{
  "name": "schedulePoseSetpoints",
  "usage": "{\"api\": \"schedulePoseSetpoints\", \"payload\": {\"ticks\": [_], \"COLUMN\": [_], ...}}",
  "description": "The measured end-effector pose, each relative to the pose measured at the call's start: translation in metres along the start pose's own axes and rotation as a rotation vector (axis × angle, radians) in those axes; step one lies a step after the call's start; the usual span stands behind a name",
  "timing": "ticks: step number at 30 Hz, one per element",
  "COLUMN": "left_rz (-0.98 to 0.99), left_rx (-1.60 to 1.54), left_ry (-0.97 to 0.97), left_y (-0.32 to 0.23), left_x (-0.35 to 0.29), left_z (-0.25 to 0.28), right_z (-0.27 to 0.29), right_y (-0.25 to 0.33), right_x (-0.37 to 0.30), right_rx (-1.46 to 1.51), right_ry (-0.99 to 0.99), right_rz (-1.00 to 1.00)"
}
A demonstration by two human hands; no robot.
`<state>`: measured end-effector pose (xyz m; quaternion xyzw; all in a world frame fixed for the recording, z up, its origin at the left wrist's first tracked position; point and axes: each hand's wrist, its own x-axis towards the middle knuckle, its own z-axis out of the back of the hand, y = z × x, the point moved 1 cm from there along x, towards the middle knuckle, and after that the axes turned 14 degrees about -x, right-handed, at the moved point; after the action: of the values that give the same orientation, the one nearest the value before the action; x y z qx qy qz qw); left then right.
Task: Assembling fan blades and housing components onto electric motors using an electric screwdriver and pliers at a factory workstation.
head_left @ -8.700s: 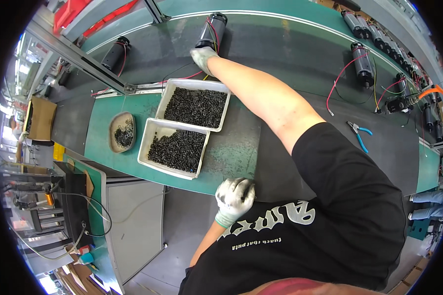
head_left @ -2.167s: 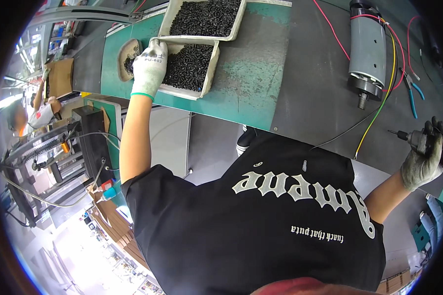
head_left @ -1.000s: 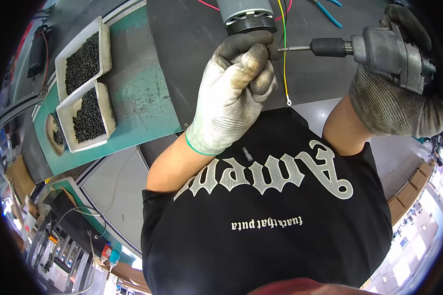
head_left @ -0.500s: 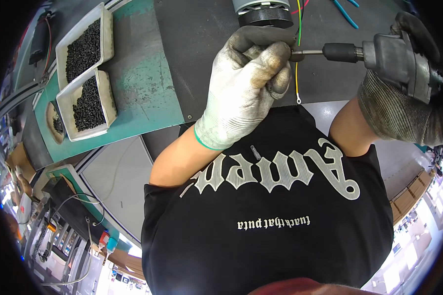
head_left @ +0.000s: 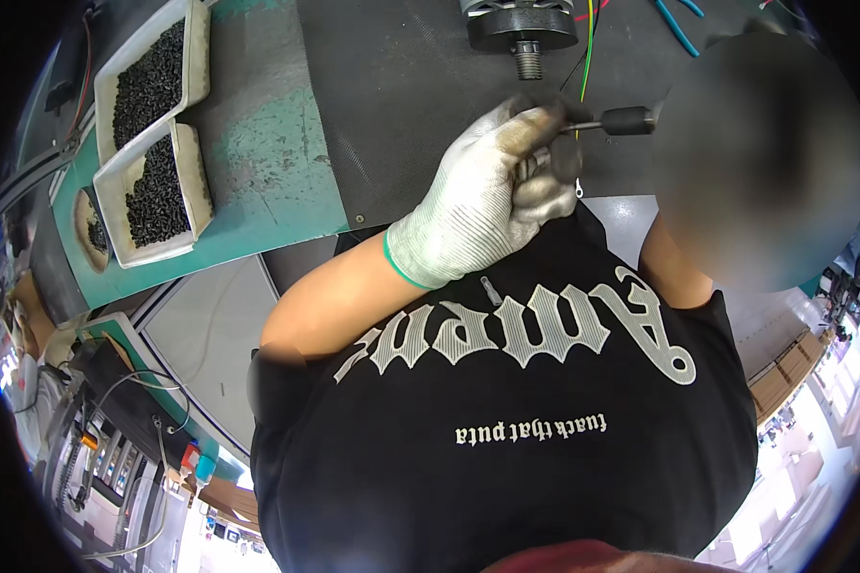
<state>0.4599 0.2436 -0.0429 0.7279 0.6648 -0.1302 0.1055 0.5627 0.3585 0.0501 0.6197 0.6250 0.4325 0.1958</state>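
Observation:
My left hand (head_left: pixel 495 186), in a white glove with darkened fingertips, is closed at the tip of the driver bit. Whatever is pinched there is too small and blurred to name. From the right comes a power screwdriver (head_left: pixel 627 121), its thin bit pointing left into those fingers and its black collar showing. A round blur covers the tool's body and my right hand (head_left: pixel 755 181), whose fingers were wrapped round the tool half a second ago. Beyond my left hand lies a motor (head_left: pixel 523 29) with a black disc and a threaded shaft toward me.
Two white trays (head_left: pixel 199 57) of small black parts stand at the left, beside a small round dish (head_left: pixel 87 244). A yellow-green wire (head_left: pixel 588 67) with a ring terminal (head_left: pixel 579 190) runs past the motor. Blue-handled pliers (head_left: pixel 677 27) lie at the far right.
My left hand has moved slightly nearer to me, uncovering the motor's threaded shaft. The bit and collar have shifted a little left and down. A blur now hides my right hand.

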Motion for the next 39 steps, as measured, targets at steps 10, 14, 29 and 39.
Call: {"api": "schedulePoseSetpoints", "payload": {"ticks": [10,14,29,39], "left_rz": [-0.018,-0.137,-0.231,-0.208], "left_rx": [-0.158,-0.006,0.188,0.187], "left_ry": [-0.036,0.025,-0.164,-0.179], "left_y": [-0.012,-0.010,-0.005,-0.007], "left_x": [0.025,0.026,0.029,0.029], "left_z": [0.025,0.021,0.005,0.005], "right_z": [-0.007,-0.016,-0.005,0.000], "right_y": [-0.024,-0.025,-0.019,-0.033], "right_x": [0.015,0.011,0.017,0.015], "right_rx": [-0.617,-0.582,-0.371,-0.510], "right_ry": [0.032,0.059,0.311,0.302], "right_rz": [0.296,0.278,-0.019,0.055]}}
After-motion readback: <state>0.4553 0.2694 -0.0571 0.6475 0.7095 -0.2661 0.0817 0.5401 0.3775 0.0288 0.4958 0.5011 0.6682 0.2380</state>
